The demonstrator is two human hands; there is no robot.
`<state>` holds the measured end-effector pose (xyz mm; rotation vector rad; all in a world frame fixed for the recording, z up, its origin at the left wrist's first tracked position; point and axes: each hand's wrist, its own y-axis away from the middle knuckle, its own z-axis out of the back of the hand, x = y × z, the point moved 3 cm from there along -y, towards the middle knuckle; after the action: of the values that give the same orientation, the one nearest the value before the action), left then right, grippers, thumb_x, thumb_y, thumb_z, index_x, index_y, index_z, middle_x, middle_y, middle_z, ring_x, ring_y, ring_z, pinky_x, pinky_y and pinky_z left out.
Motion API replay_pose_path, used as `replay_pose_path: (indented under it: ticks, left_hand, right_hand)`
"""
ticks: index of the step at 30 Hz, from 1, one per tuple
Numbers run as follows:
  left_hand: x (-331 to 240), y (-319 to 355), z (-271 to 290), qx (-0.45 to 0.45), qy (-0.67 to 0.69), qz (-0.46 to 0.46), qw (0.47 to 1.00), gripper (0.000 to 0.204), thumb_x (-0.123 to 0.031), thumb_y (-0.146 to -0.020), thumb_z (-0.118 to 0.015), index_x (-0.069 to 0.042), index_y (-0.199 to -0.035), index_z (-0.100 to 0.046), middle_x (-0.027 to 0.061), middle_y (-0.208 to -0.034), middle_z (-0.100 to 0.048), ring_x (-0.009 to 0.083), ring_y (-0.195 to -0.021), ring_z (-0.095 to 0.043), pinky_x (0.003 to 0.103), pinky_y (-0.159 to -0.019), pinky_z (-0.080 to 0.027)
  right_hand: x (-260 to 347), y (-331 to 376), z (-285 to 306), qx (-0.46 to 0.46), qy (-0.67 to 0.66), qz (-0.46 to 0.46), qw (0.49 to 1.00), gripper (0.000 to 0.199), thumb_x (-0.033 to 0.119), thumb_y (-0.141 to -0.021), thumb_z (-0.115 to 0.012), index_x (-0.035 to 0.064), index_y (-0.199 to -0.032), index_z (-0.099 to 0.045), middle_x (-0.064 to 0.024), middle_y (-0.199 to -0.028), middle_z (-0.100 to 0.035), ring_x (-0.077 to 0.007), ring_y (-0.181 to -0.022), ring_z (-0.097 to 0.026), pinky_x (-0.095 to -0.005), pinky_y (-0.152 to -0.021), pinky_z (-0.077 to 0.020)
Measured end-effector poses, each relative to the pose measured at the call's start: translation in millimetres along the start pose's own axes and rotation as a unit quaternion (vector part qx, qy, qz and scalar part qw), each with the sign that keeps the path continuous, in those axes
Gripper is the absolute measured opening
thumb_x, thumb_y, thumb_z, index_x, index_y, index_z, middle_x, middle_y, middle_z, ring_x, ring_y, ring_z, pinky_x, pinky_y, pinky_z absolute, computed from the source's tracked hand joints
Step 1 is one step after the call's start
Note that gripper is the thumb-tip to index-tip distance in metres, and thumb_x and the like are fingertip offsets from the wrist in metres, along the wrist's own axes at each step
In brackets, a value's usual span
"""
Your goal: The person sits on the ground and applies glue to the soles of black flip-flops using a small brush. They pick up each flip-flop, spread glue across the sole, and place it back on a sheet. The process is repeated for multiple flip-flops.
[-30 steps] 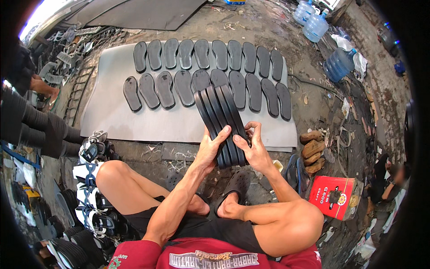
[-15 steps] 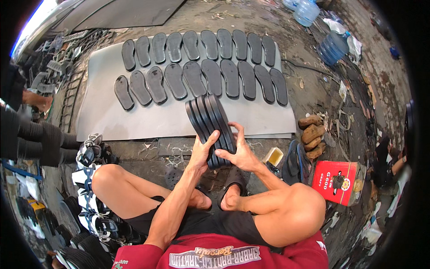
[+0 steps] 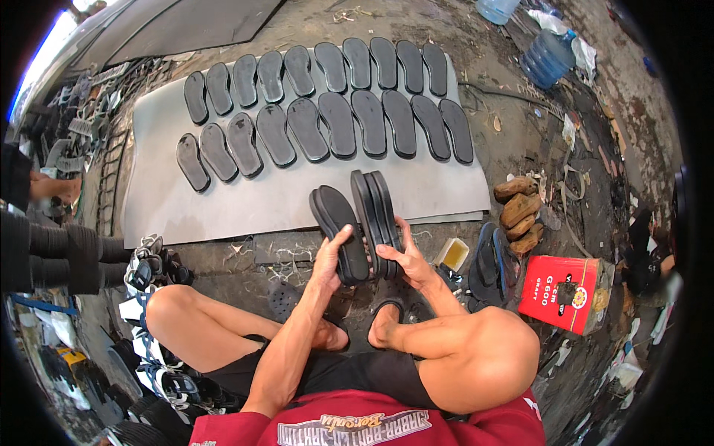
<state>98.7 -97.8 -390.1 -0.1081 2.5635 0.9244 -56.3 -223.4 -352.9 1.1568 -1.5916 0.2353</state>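
Observation:
My left hand (image 3: 330,257) grips a pair of black sandal soles (image 3: 341,232), thumb on the upper face and fingers hidden beneath. In my right hand (image 3: 407,256) is a small stack of black soles (image 3: 375,215), held on edge with the thumb across it. The two bundles are apart at their far ends and close together near my fingers. Beyond them, two rows of black soles (image 3: 337,124) lie flat on a grey sheet (image 3: 245,208), glossy on top.
Right of my feet stand a tub of yellowish liquid (image 3: 453,254), blue-strapped flip-flops (image 3: 487,264), wooden shoe forms (image 3: 519,212) and a red box (image 3: 559,294). Strapped sandals (image 3: 149,305) line my left side, near stacked dark soles (image 3: 52,245). Water jugs (image 3: 548,59) lie far right.
The single stack of soles has been split in two: my left hand has drawn a pair away to the left and tilted it, while my right hand keeps the others. The view has shifted slightly.

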Motion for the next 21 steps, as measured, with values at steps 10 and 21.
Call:
replay_pose_path:
  ticks: [10,21]
  left_hand:
    - [-51.4,9.9,-8.5,0.114,0.108,-0.115,0.981,0.073,-0.058,-0.11,-0.051,0.007,-0.143,-0.062,0.022,-0.13,-0.072,0.0324,-0.114,-0.073,0.046,-0.102,-0.061]
    - [-26.4,-5.6,10.8,0.023,0.023,-0.115,0.993,0.062,-0.052,-0.115,-0.052,0.0,-0.146,-0.061,0.0158,-0.132,-0.074,0.0271,-0.111,-0.076,0.044,-0.103,-0.062]
  right_hand:
    - [-38.9,-30.3,-1.3,-0.247,0.477,0.178,0.825,0.099,0.019,-0.085,-0.09,0.0097,-0.165,-0.032,-0.027,-0.15,-0.05,-0.0485,-0.137,-0.055,-0.0552,-0.11,-0.0504]
    - [-6.9,-22.4,-31.7,-0.095,0.306,0.137,0.937,0.092,0.04,-0.095,-0.084,0.008,-0.167,-0.035,-0.0329,-0.157,-0.046,-0.0473,-0.138,-0.053,-0.0584,-0.115,-0.0452]
